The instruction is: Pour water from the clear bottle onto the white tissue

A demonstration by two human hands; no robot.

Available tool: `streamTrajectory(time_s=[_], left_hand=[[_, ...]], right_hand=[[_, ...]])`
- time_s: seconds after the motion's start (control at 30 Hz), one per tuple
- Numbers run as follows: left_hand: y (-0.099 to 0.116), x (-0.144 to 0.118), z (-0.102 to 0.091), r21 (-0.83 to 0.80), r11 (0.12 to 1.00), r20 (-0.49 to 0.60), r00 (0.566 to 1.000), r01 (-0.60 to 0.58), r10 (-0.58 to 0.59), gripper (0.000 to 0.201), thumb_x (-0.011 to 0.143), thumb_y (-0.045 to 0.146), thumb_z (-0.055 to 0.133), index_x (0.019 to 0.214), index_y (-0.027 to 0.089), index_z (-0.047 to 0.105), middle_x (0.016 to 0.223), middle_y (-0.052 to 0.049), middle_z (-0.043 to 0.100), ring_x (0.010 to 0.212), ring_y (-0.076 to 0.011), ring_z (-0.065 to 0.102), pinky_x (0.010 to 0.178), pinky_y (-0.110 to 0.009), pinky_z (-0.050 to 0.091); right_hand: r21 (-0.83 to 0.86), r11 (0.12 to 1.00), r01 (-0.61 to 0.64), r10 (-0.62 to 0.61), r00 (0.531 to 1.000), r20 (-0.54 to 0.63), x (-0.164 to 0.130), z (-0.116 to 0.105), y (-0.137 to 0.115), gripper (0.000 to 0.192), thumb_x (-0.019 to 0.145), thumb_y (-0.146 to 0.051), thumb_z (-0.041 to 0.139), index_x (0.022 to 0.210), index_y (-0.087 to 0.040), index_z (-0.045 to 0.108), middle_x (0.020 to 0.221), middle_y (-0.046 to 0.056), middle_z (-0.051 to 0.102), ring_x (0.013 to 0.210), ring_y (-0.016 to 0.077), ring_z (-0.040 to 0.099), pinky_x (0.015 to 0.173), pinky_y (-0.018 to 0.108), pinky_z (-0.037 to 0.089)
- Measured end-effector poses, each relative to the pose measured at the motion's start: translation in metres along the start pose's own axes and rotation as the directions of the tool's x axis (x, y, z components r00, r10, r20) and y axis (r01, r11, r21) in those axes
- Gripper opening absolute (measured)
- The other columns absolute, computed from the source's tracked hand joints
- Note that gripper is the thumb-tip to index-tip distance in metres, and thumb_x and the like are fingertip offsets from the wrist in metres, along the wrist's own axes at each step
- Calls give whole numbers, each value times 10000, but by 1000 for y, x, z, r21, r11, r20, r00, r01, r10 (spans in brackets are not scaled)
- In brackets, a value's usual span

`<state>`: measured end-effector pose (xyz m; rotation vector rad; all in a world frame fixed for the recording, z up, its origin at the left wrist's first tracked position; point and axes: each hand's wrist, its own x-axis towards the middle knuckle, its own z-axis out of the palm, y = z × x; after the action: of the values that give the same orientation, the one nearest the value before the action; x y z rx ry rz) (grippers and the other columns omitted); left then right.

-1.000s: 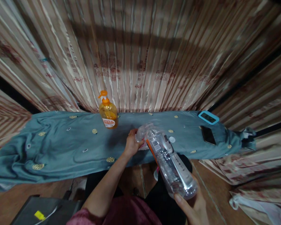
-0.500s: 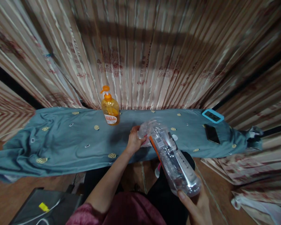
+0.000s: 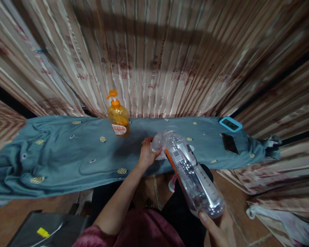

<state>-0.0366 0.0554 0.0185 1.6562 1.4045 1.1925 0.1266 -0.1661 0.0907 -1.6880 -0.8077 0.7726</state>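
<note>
A clear plastic package (image 3: 193, 175) with an orange edge, printed text and a barcode slants from the middle of the view down to the right. My left hand (image 3: 147, 155) is closed on its crumpled far end, where the clear plastic bunches up. Around the rounded near end my right hand (image 3: 217, 226) is wrapped, thumb on top. What lies inside the clear plastic I cannot make out. To the left of my left hand, a pump bottle (image 3: 118, 116) with an orange head and orange liquid stands upright on the blue-green cloth (image 3: 74, 154).
A blue-framed digital display (image 3: 230, 124) and a black phone (image 3: 230, 143) lie at the cloth's right end. Behind hangs a striped, patterned curtain (image 3: 149, 58). At lower left is a dark box-like surface (image 3: 59, 224) with a yellow tag (image 3: 43, 232) and a white cord.
The view has shifted slightly, so the bottle, phone and display sit a little further left. Both hands keep their hold on the package, which is almost unmoved.
</note>
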Motion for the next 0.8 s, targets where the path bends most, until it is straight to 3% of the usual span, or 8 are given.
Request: streamTrajectory(time_s=[0.27,0.43,0.57,0.8], left_hand=[[0,-1,2,5,1000,10,1000,-2,2,480,686,224,812,1109,180,587,1086,-81,655,1034,-268,648,928,-416,530],[1,0,1,-3,1000,24,1000,-5,5,471,695,244,809,1106,185,585,1076,-77,653,1034,-267,639,938,-417,521],[2,0,0,-10,1000,30,1000,-2,2,459,691,234,808,1090,188,588,1068,-73,651,1043,-270,634,947,-422,517],[5,0,1,10,1000,24,1000,11,-11,457,689,221,800,1089,171,585,1073,-84,648,1037,-270,631,937,-424,513]], right_hand=[[-99,995,4,-9,999,-51,-3,2,-5,989,636,-773,715,1319,-88,507,1173,160,700,1063,322,665,928,376,483],[-94,996,7,-12,999,-51,-4,2,-7,896,655,-737,724,1282,-129,526,1170,152,694,1061,334,659,940,419,473],[-82,996,-18,13,998,-63,-6,3,-7,943,646,-732,729,1305,-97,506,1205,199,671,1115,377,625,983,468,430],[-65,997,-36,31,997,-70,-8,6,-11,953,612,-761,742,1265,-101,527,1127,172,703,1027,346,659,914,426,471]])
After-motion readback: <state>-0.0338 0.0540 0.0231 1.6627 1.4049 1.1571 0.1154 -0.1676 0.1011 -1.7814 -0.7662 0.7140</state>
